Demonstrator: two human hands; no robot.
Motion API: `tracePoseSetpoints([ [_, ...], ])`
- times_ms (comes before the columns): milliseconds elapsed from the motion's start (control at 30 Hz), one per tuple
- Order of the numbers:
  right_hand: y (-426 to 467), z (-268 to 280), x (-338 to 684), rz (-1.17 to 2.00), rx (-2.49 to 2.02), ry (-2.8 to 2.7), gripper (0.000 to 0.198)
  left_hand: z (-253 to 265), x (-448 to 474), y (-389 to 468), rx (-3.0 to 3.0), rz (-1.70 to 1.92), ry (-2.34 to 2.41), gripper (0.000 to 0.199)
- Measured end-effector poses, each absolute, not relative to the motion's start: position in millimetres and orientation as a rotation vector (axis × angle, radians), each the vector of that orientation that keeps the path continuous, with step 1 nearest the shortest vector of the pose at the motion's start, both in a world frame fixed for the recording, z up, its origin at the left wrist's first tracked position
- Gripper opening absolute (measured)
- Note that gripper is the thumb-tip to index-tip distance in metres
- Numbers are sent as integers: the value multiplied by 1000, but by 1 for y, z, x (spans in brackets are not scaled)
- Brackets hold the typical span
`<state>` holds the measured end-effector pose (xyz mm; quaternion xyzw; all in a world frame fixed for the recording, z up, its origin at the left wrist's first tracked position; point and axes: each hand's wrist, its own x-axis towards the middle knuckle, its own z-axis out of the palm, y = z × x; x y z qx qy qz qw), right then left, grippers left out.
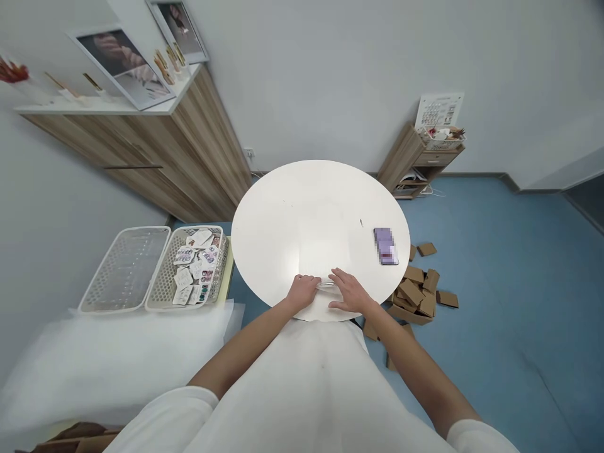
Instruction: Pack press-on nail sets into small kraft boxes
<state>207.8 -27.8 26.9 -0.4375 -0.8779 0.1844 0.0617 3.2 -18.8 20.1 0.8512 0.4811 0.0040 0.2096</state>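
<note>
- Work in hand: a small whitish flat piece (326, 284) with a shiny edge, at the near side of the white oval table (311, 195). Its exact kind is too small to tell.
- Left hand (303, 293): fingers bent and held together, tips at the piece's left end. Whether they pinch it or only press it down cannot be told.
- Right hand (350, 293): fingers fairly spread, palm down, fingertips just by the piece's right end, thumb set apart toward the table edge. No firm grip apparent.
- Progress, judged: handling is under way. The piece is set on the table within reach of both hands; whether it is opened, folded or closed does not show, so what remains on it cannot be fixed.
- Stock: a perforated basket (160, 284) on the left holds a loose heap of printed cards (183, 277), probably nail sets, well apart from both hands. Which are finished cannot be told.
- Position: the piece lies between the two hands, in front of the torso; a purple, pixelated object (384, 242) lies farther right on the table.
- Floor, right: a jumbled pile of brown cardboard boxes (411, 292), beside the table.
</note>
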Motion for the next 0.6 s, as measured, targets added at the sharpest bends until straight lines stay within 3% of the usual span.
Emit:
tracePoseSetpoints([
  [200,-39,12,193,619,-1635,-2354,36,23,0,-8,2253,14,1321,29],
  [600,-12,14,202,868,-1739,-2031,32,21,-3,23,1916,107,1204,31],
])
